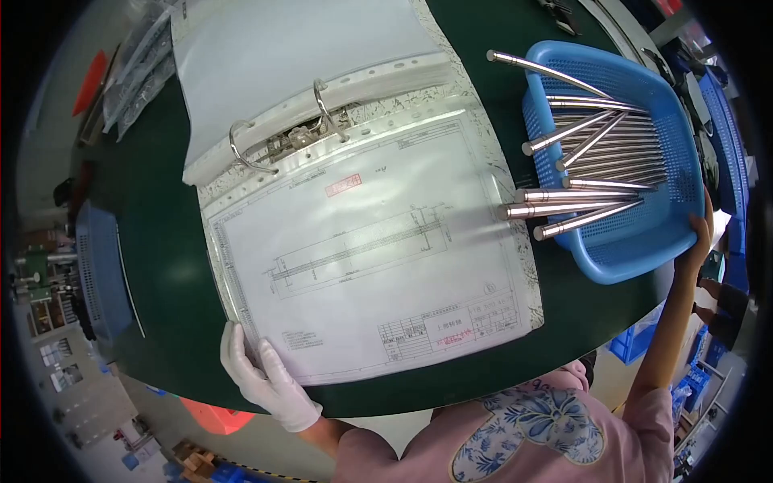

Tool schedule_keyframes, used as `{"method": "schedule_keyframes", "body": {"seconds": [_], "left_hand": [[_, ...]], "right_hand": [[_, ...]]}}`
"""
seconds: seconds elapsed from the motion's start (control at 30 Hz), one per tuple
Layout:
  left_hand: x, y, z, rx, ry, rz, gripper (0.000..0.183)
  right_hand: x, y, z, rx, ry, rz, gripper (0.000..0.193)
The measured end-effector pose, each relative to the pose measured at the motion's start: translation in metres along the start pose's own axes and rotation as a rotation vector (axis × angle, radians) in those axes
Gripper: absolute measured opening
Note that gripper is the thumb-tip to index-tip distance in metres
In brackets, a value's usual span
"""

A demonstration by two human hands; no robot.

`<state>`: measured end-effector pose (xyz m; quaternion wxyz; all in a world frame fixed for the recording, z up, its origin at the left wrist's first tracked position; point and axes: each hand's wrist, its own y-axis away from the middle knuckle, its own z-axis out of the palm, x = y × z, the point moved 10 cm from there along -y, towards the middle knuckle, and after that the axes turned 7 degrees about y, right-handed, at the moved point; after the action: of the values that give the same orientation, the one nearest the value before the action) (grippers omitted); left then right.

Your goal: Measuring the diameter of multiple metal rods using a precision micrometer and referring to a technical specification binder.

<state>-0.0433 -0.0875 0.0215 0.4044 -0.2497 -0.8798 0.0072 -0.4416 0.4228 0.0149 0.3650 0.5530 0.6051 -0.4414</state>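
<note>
The left grip (274, 392) touches the binder (362, 314), the right grip (699, 236) the blue basket (620, 272), both on the green surface (165, 262); whether either clasps, I can't tell. A tug could send the overhanging rods (564, 208) rolling out.

White sheet (370, 241) — red-stamped, blue basket (644, 259), silvery rods (564, 208)

Left hand, in a white close-fitting glove (291, 406): the left hand (270, 380) is positioned at near left, thumb (275, 364) and fingers (234, 348) directed toward the far side and spread apart. Left forearm (324, 435): bare, only a short section visible. Right hand (699, 239): bare, located at right, farther out than the left; fingers partly hidden. Right forearm (670, 326): bare, extended toward the far right.
</note>
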Motion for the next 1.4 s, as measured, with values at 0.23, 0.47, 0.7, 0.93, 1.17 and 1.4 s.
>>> {"method": "schedule_keyframes", "body": {"seconds": [0.23, 0.47, 0.7, 0.93, 1.17, 1.4], "left_hand": [[0.010, -0.009, 0.007, 0.025, 0.036, 0.047, 0.031], [0.038, 0.001, -0.021, 0.127, -0.267, 0.297, 0.027], [0.046, 0.008, -0.014, 0.212, -0.299, 0.314, 0.024], [0.104, 0.013, 0.003, 0.196, 0.145, 0.265, 0.023], [0.175, 0.016, 0.077, -0.126, 0.384, 0.254, 0.023], [0.141, -0.004, 0.132, -0.369, 0.165, 0.472, 0.036]], "right_hand": [[-0.016, 0.010, -0.024, 0.186, -0.093, -0.036, 0.064], [-0.041, 0.024, 0.057, 0.101, 0.171, -0.129, 0.055], [-0.057, -0.007, -0.034, 0.164, 0.340, -0.341, 0.027], [0.022, -0.111, -0.134, 0.226, 0.754, -0.001, 0.023], [0.029, -0.140, -0.106, -0.027, 1.042, 0.071, 0.028], [-0.001, -0.136, -0.113, 0.062, 1.199, -0.017, 0.027]]}}
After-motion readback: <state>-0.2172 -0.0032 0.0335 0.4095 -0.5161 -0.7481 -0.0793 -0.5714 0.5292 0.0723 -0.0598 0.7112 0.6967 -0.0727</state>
